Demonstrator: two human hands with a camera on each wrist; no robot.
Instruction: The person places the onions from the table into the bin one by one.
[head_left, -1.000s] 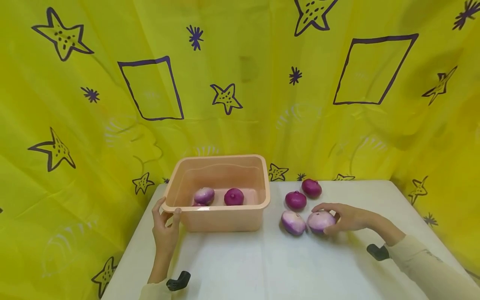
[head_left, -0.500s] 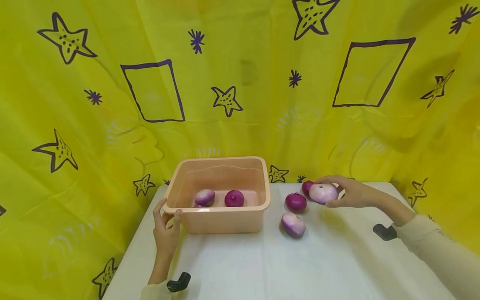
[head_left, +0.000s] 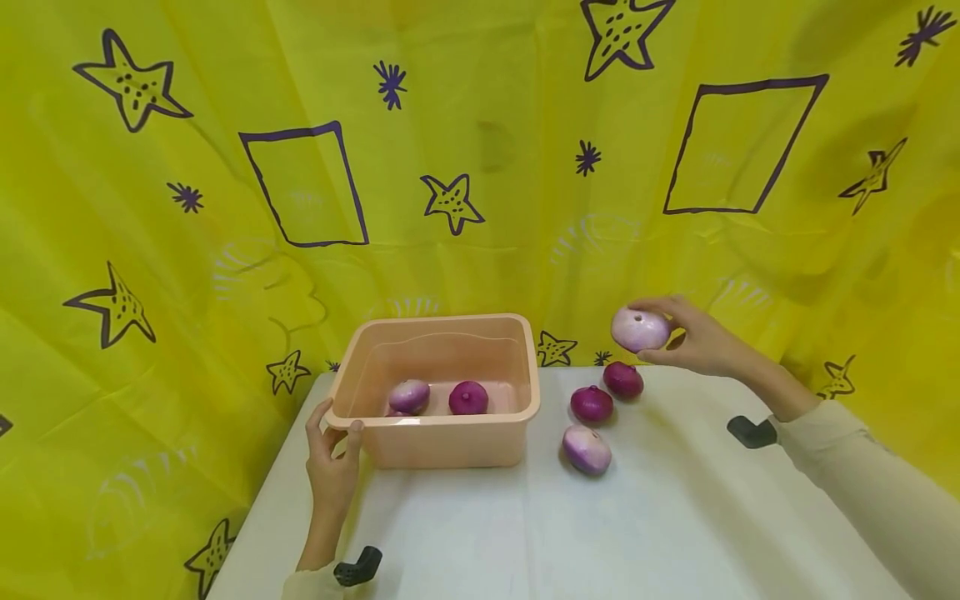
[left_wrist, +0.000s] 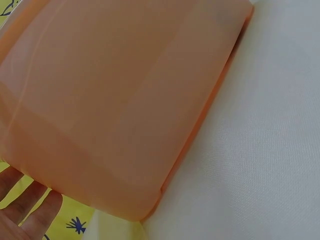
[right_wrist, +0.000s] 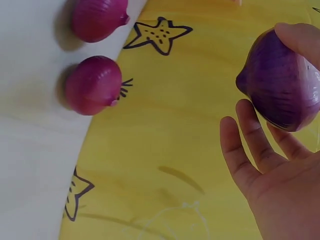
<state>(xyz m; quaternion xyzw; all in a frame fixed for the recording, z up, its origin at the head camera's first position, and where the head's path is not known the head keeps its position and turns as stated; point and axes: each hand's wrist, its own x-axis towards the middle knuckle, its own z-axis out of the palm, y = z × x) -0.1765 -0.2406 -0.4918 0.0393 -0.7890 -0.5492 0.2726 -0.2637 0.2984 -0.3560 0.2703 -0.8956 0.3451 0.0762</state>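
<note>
Above the table [head_left: 675, 517]: right hand [head_left: 697, 342] pinches a pale onion [head_left: 640, 329] in its fingertips, aloft beside the tub [head_left: 442, 329]
Left hand [head_left: 330, 467]: fingers curled on tub's near corner rim
Risk: smooth, round bulb — light pinch; it may slip and roll
Materials: glossy peach plastic tub; papery purple skins; matte white cloth

The tub [head_left: 442, 433] is a pale peach-orange. Inside it lie a pale lilac onion [head_left: 409, 395] and a deep magenta onion [head_left: 468, 397]. Right of the tub, on the white table [head_left: 525, 533], sit two magenta onions [head_left: 592, 403] [head_left: 623, 379] and a whitish-purple one [head_left: 587, 448]. Behind the tub hangs a bright yellow cloth [head_left: 480, 167] with dark purple stars and outlined squares.
</note>
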